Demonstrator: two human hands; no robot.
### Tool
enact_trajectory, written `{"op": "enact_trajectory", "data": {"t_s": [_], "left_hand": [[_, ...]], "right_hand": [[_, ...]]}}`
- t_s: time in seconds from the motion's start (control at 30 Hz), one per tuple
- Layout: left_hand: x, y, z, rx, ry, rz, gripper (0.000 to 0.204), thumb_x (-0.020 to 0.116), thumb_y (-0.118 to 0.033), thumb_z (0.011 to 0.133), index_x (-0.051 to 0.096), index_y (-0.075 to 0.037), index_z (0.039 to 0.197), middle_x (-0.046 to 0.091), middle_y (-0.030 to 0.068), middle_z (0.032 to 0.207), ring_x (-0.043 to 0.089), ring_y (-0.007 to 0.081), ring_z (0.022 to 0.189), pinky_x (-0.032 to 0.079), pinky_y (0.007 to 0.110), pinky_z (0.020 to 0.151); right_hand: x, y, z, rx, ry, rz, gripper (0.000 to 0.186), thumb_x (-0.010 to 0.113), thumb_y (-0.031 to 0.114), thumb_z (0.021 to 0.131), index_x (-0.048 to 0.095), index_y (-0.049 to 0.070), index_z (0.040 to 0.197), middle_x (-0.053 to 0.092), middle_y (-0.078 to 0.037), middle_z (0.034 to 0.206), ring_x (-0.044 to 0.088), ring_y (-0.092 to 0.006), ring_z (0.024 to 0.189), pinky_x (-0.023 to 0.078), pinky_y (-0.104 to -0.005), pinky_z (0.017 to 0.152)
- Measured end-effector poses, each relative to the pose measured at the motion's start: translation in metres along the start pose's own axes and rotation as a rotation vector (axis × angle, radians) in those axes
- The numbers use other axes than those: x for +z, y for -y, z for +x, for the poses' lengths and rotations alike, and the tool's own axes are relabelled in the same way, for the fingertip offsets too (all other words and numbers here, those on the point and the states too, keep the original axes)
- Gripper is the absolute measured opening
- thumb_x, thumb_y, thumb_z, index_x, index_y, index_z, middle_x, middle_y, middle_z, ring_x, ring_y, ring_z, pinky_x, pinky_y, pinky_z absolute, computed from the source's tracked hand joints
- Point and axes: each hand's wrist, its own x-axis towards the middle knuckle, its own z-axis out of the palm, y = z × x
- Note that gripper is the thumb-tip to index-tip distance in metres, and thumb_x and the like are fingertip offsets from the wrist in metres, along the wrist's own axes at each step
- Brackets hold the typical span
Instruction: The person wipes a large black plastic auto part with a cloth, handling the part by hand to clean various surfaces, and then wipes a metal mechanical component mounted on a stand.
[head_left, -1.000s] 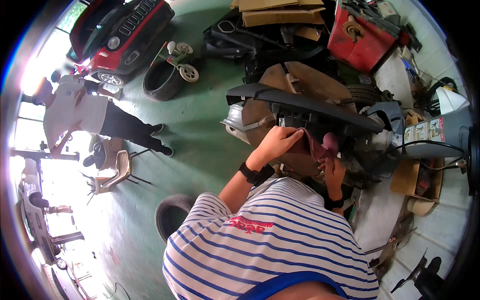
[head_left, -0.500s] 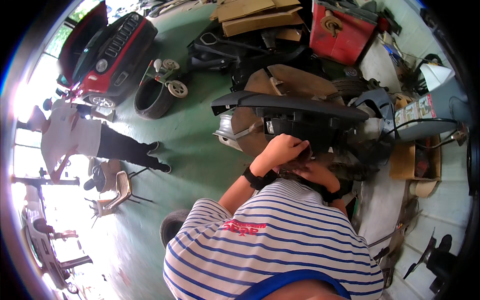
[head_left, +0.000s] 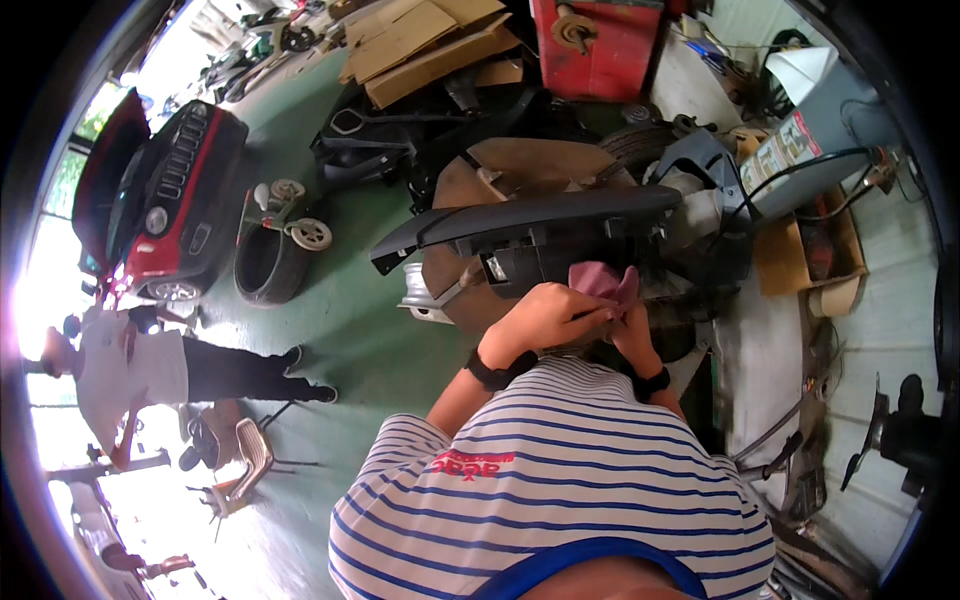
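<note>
At the black panel's (head_left: pixel 540 216) near side, I saw the maroon cloth (head_left: pixel 596 281) reappear, bunched two-handed: left hand's (head_left: pixel 545 318) fingers pinching it, right hand's (head_left: pixel 632 332) curled against it.

A creased maroon flexible sheet (head_left: pixel 597 280) lies between the left hand (head_left: pixel 548 318) and the right hand (head_left: pixel 632 337), before a long curved black plastic panel (head_left: pixel 530 220) that extends across a round brown metal turntable (head_left: pixel 540 157). Behind the turntable, flattened brown cardboard (head_left: pixel 430 45) lies left of a red box-shaped metal cabinet (head_left: pixel 600 70). An open brown cardboard box (head_left: pixel 778 255) stands right; left lies a round black rubber tyre (head_left: pixel 246 270), with a red-and-black car (head_left: pixel 185 205) farther left.
</note>
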Motion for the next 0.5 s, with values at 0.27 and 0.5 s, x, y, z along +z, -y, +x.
{"op": "enact_trajectory", "data": {"t_s": [0.27,0.5], "left_hand": [[-0.026,-0.007,0.009,0.324,-0.144,-0.058,0.025,0.059,-0.022,0.09,0.069,-0.005,0.105,0.067,0.011,0.08,0.058,0.0277,0.065,0.047,0.037,0.063],[-0.063,-0.005,0.011,-0.331,-0.797,0.034,0.028,0.06,-0.02,0.088,0.063,-0.002,0.067,0.057,0.0133,0.058,0.055,0.0262,0.054,0.043,0.038,0.059]], "right_hand": [[-0.03,0.035,0.005,-0.489,-0.482,-0.733,0.045,0.065,0.018,0.082,0.053,-0.001,0.121,0.048,-0.025,0.125,0.045,-0.0466,0.113,0.032,-0.0537,0.099],[-0.051,0.112,0.077,-0.623,-0.498,-0.831,0.029,0.066,0.016,0.08,0.064,0.005,0.106,0.058,-0.014,0.114,0.053,-0.038,0.108,0.039,-0.0487,0.096]]}}
